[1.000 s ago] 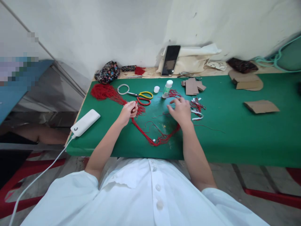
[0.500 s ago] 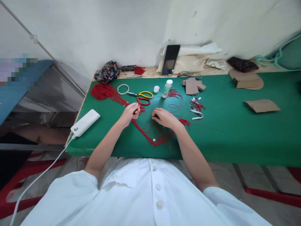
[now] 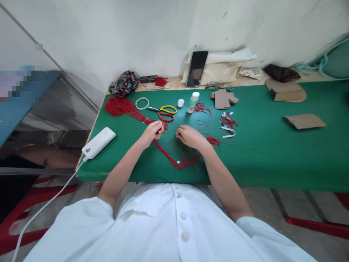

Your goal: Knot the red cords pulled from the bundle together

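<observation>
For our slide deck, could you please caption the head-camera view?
Left hand pinches red threads beside the right hand on a green table.

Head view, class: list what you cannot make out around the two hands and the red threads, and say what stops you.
- Left hand: fingers curl over the red threads, hiding the grip.
- Right hand: fingertips too small to tell whether they pinch a strand.
- Bottle: label too small to read.
- Phone: screen dark.
- Far left: a patch is blurred out.
- Charger cable: cut off by the bottom edge.
</observation>
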`<state>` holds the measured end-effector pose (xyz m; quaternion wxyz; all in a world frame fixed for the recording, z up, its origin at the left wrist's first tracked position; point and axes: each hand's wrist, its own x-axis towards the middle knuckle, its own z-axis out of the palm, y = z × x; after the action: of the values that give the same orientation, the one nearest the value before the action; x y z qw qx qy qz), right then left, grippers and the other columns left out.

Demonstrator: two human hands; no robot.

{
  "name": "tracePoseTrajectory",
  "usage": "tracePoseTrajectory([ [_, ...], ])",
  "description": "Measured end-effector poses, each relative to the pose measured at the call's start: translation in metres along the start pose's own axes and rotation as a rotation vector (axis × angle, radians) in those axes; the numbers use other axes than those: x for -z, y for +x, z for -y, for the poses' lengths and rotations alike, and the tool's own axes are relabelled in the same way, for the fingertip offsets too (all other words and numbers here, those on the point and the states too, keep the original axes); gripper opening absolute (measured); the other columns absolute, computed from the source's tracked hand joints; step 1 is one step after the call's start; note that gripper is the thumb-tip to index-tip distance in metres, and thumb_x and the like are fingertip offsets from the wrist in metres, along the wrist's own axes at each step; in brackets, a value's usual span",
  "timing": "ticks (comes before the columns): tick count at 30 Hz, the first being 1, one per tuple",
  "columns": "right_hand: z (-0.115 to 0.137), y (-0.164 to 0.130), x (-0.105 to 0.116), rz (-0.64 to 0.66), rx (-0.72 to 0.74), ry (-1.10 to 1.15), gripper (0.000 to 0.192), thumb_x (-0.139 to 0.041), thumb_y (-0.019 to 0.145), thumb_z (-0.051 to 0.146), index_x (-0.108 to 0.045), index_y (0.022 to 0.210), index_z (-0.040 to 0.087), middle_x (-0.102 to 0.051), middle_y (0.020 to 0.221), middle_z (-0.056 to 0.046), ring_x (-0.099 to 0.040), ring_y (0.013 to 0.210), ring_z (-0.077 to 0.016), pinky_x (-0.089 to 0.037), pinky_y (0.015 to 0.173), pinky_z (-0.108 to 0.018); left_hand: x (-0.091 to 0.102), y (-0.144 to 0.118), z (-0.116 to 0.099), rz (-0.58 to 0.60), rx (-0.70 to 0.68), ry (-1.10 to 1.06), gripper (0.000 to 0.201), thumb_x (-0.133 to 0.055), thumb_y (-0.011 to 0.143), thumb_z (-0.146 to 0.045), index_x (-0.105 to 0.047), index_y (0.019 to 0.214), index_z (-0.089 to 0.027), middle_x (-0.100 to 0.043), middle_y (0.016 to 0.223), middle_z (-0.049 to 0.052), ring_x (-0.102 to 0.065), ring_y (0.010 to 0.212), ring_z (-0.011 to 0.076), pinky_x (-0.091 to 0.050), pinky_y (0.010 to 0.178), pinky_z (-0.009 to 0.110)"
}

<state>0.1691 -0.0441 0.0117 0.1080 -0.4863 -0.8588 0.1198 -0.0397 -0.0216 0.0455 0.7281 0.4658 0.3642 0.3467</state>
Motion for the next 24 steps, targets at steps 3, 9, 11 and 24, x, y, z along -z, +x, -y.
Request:
tracePoseTrajectory([
  [3, 0.002, 0.000, 0.000, -0.023, 0.018, 0.005, 0.015, -0.044, 0.090, 0.015, -0.056, 0.081, 0.016, -0.059, 0.088, -0.011, -0.052, 0.083, -0.0214, -0.042, 0.081, -0.034, 0.000, 0.000, 0.001, 0.003, 0.002, 0.012, 0.027, -0.053, 0.089, -0.030, -0.043, 0.069, -0.015, -0.039, 0.055, -0.007, -0.026, 0.038, 0.0008, -0.017, 0.039, 0.015],
  [9, 0.014, -0.001, 0.010, -0.261, 0.056, 0.401, 0.012, -0.038, 0.089, 0.015, -0.047, 0.084, 0.020, -0.057, 0.083, -0.006, -0.051, 0.075, -0.0160, -0.043, 0.071, -0.028, -0.002, 0.001, 0.002, -0.080, -0.068, 0.082, 0.029, -0.050, 0.091, -0.028, -0.044, 0.067, -0.015, -0.049, 0.057, -0.004, -0.043, 0.047, 0.0039, -0.035, 0.049, 0.016],
  [11, 0.018, -0.001, 0.012, -0.320, 0.052, 0.536, 0.009, -0.041, 0.088, 0.017, -0.048, 0.084, 0.021, -0.057, 0.078, -0.003, -0.051, 0.069, -0.0133, -0.042, 0.066, -0.026, -0.003, 0.003, 0.004, -0.119, -0.099, 0.082, 0.030, -0.048, 0.092, -0.027, -0.043, 0.065, -0.015, -0.054, 0.061, -0.002, -0.052, 0.055, 0.0058, -0.043, 0.060, 0.018],
  [24, 0.036, 0.000, 0.007, -0.472, 0.031, 1.026, 0.026, -0.075, 0.074, 0.044, -0.067, 0.081, 0.020, -0.067, 0.080, -0.003, -0.060, 0.071, -0.0142, -0.051, 0.067, -0.029, -0.031, -0.001, 0.023, -0.049, -0.044, -0.209, 0.027, -0.052, 0.091, -0.028, -0.043, 0.069, -0.016, -0.052, 0.065, -0.002, -0.053, 0.054, 0.0077, -0.045, 0.056, 0.022],
])
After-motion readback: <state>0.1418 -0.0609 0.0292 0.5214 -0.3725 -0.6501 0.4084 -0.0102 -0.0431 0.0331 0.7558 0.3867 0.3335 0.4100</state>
